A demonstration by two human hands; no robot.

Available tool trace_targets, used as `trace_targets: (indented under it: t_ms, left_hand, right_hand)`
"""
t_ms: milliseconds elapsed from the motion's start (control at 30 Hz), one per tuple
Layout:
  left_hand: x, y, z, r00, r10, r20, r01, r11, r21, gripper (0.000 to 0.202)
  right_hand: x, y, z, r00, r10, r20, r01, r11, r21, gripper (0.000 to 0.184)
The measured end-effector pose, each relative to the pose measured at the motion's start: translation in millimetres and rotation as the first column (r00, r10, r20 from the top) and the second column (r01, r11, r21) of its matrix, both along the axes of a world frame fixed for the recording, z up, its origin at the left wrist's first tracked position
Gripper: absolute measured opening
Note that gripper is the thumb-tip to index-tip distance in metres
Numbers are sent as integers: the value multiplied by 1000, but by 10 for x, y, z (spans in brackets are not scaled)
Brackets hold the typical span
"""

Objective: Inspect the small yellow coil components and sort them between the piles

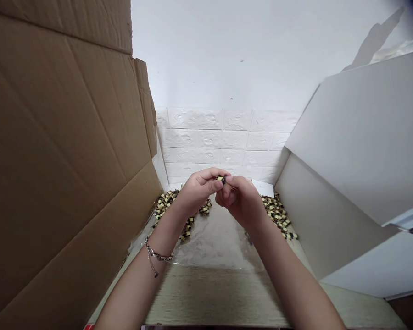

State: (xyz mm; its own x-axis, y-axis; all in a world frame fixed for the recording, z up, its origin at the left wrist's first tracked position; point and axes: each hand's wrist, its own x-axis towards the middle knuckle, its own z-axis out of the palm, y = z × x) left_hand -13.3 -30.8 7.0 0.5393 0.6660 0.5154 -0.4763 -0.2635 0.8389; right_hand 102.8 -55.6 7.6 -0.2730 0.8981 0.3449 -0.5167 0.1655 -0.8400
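Between the thumb and fingers of my left hand (201, 187) is a small yellow-and-black component (221, 178), which looks like a little wire-wound transformer. My right hand (241, 196) meets it from the other side, its thumb and index finger pinched at the part's right end. A thin wire-like strand seems to show by the right fingers, too fine to make out well. Both hands are raised above a clear plastic sheet (213, 243). Similar parts lie in a left pile (165, 201) and a right pile (278, 216), each partly hidden by my arms.
A tall brown cardboard wall (72, 137) closes off the left side. White panels (358, 128) stand on the right, and a white brick-patterned wall (209, 137) is behind. The pale green tabletop (213, 293) shows in front, and a white card (263, 188) sits behind the right pile.
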Motion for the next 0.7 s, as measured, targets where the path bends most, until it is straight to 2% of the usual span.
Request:
trace_targets:
  t_ms: [300,567,700]
  left_hand:
    - [-4,6,2,1000,14,-17,-14,1000,21,20]
    - [-29,5,7,998,41,-42,-39,999,28,20]
    - [-52,5,17,993,102,-63,-100,994,32,23]
  right_hand:
    - [-16,-9,2,998,49,-51,-51,998,-44,34]
    - [0,13,10,999,31,13,-30,999,-32,33]
    - [16,43,7,999,44,28,-44,999,-9,34]
